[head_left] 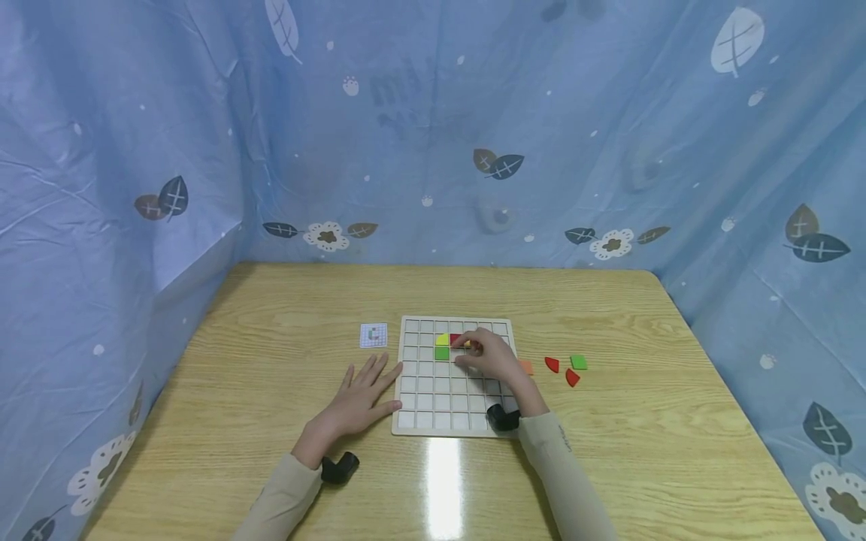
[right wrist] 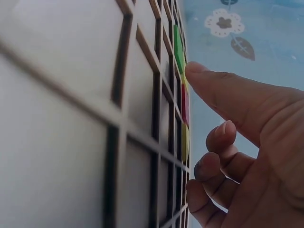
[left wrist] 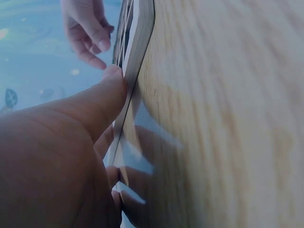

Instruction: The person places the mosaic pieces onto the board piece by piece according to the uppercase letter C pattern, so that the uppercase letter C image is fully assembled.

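Observation:
A pale wooden grid board (head_left: 425,402) lies flat on the table. In its upper cells sit a yellow rounded tile (head_left: 443,340), a green square tile (head_left: 442,353), a red tile (head_left: 455,340) and a second yellow piece (right wrist: 185,141), partly hidden by fingers in the head view. My right hand (head_left: 489,355) hovers over the board beside these tiles, thumb and index finger apart, the other fingers loosely bent; no piece shows between them. Fingers spread, my left hand (head_left: 357,402) rests on the table, thumb and index fingertips at the board's left edge.
A small printed pattern card (head_left: 373,335) lies left of the board. Right of it are an orange tile (head_left: 527,367), red quarter-round pieces (head_left: 552,364) and a green square (head_left: 578,362). A blue patterned curtain (head_left: 433,150) surrounds the table's back and sides.

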### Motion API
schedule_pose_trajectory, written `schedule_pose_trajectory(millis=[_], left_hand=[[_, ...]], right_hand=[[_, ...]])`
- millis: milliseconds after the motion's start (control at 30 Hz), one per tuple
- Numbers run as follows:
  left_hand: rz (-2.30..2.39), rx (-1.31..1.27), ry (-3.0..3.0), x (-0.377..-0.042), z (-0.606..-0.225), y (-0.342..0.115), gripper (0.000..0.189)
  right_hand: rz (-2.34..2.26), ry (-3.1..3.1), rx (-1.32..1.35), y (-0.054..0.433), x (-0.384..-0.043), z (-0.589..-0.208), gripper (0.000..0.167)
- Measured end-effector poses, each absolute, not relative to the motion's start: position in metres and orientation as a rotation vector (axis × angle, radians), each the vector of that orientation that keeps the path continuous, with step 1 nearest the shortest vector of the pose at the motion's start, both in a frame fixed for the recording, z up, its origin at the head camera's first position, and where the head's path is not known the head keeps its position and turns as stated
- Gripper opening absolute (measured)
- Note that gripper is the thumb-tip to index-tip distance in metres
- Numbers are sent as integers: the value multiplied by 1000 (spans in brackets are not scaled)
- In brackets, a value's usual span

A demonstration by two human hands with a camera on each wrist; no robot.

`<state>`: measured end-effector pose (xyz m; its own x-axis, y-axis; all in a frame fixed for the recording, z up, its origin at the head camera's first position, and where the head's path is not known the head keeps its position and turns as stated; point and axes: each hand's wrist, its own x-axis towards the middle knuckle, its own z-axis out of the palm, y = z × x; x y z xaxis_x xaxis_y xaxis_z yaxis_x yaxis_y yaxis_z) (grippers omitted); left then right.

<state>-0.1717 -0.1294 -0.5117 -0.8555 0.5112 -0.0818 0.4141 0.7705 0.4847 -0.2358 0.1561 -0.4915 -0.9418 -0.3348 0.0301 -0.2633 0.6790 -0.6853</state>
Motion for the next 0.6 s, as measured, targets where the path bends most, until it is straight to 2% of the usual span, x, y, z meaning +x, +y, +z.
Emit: schedule_pose_trajectory(millis=[600], left_hand=[[694, 718, 2754, -171, -511, -129, 65]], right_hand=[[-1109, 2842, -462, 186, -229, -487, 18]])
